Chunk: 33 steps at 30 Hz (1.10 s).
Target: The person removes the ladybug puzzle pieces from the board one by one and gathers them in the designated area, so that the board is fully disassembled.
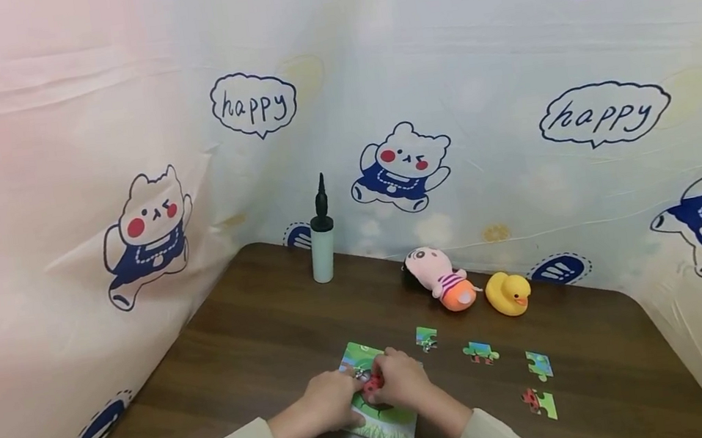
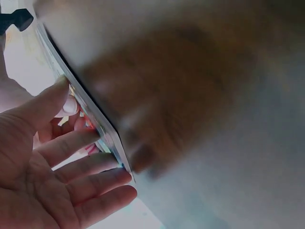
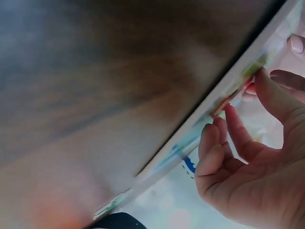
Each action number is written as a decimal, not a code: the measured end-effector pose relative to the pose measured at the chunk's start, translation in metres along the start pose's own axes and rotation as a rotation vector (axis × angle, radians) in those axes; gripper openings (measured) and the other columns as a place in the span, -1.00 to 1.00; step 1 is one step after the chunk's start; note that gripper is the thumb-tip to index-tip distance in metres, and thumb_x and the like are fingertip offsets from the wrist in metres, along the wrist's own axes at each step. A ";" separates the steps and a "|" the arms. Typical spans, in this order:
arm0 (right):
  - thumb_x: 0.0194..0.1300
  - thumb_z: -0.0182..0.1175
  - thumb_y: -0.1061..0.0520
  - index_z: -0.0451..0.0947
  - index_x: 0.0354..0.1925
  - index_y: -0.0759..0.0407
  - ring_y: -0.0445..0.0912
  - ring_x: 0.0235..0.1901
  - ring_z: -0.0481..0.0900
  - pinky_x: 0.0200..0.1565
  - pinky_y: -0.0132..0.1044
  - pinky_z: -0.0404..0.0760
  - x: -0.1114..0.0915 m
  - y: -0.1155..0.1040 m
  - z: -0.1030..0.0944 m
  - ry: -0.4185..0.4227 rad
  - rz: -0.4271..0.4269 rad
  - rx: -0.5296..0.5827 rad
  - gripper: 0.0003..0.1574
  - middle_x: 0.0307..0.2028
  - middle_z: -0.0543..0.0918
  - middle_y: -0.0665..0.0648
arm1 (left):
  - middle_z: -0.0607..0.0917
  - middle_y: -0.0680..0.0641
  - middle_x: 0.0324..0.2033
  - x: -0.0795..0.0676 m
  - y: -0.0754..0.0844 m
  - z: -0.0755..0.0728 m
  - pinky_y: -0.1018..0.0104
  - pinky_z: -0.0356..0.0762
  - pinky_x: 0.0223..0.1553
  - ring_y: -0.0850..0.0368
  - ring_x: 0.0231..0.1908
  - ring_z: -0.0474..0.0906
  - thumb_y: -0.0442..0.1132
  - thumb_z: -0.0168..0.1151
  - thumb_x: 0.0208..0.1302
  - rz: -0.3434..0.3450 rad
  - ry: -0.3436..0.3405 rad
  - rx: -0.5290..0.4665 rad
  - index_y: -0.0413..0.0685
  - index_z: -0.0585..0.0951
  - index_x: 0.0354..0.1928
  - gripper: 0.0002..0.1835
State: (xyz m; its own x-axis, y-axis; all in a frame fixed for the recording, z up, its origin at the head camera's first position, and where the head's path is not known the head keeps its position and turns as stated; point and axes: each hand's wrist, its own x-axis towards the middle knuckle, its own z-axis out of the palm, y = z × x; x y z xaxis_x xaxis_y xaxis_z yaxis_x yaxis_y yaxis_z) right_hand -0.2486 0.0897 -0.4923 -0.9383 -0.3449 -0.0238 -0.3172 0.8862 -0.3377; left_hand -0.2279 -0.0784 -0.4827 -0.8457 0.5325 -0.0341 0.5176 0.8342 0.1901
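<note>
A green puzzle board (image 1: 389, 432) lies on the brown table between the two hands, with grass and red figures in its picture. From the left, the left hand (image 1: 329, 398) touches the board with its fingers extended; the left wrist view has those fingertips along the board's edge. Over the upper middle of the board, the right hand (image 1: 404, 378) pinches a small puzzle piece (image 3: 221, 106) between thumb and fingers. The piece is nearly edge-on in the right wrist view, so its picture is hard to make out. Fingers cover part of the board.
Loose puzzle pieces lie right of the board: one nearest it (image 1: 427, 338), another (image 1: 480, 352), and two farther right. Behind them are a pink plush toy (image 1: 442, 281) and a yellow rubber duck (image 1: 509, 294). A hand pump (image 1: 323, 252) stands at the back left, before the printed cloth.
</note>
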 end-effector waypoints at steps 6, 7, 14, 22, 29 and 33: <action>-0.27 0.51 -0.27 0.51 -0.39 0.15 -0.04 -0.46 0.40 -0.46 -0.13 0.44 0.002 -0.008 -0.005 -0.024 0.122 -0.093 -0.35 -0.47 0.42 0.06 | 0.58 -0.20 0.10 0.003 -0.001 0.002 0.08 0.59 -0.33 -0.17 -0.08 0.60 0.17 0.43 -0.12 -0.010 -0.019 0.042 0.11 0.67 0.01 -0.41; -0.28 0.50 -0.29 0.51 -0.39 0.15 -0.03 -0.45 0.41 -0.45 -0.11 0.45 0.003 -0.008 -0.006 -0.033 0.137 -0.107 -0.32 -0.46 0.43 0.06 | 0.58 -0.20 0.10 0.003 -0.001 0.002 0.07 0.59 -0.32 -0.17 -0.07 0.60 0.16 0.43 -0.11 -0.010 -0.024 0.044 0.12 0.67 0.01 -0.42; -0.32 0.52 -0.27 0.37 -0.53 0.11 -0.05 -0.49 0.37 -0.52 -0.17 0.36 0.009 -0.003 -0.012 -0.102 0.176 -0.026 -0.33 -0.49 0.40 0.06 | 0.61 -0.15 0.08 0.005 -0.002 -0.002 0.08 0.59 -0.23 -0.16 -0.04 0.58 0.15 0.44 -0.10 -0.002 -0.032 0.065 0.15 0.68 -0.01 -0.45; -0.29 0.56 -0.14 0.34 -0.35 0.10 -0.08 -0.54 0.39 -0.49 -0.17 0.36 0.009 -0.001 -0.007 -0.074 0.161 0.118 -0.31 -0.54 0.45 0.02 | 0.64 -0.07 0.04 0.007 -0.003 -0.002 0.08 0.59 -0.27 -0.14 -0.07 0.60 0.15 0.46 -0.13 -0.032 -0.052 0.060 0.21 0.69 -0.03 -0.47; -0.26 0.54 -0.14 0.45 -0.47 0.12 -0.12 -0.54 0.37 -0.51 -0.23 0.38 0.007 -0.002 -0.009 -0.040 0.128 0.047 -0.44 -0.56 0.45 0.00 | 0.65 -0.06 0.02 0.006 0.001 -0.007 0.06 0.59 -0.28 -0.15 -0.09 0.60 0.13 0.48 -0.15 -0.042 -0.043 0.054 0.22 0.70 -0.05 -0.48; -0.26 0.55 -0.07 0.41 -0.48 0.11 -0.12 -0.53 0.36 -0.53 -0.28 0.34 0.006 0.000 -0.011 -0.046 0.133 0.086 -0.46 -0.54 0.41 0.00 | 0.64 -0.07 0.03 0.006 0.002 -0.006 0.06 0.59 -0.26 -0.16 -0.07 0.60 0.12 0.48 -0.15 -0.040 -0.047 0.049 0.22 0.70 -0.05 -0.48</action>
State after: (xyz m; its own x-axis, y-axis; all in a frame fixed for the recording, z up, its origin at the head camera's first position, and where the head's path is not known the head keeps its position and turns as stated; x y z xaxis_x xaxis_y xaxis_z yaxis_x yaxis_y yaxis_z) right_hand -0.2561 0.0912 -0.4821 -0.9632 -0.2422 -0.1162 -0.1761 0.8958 -0.4081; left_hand -0.2327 -0.0745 -0.4766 -0.8593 0.5040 -0.0867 0.4906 0.8603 0.1390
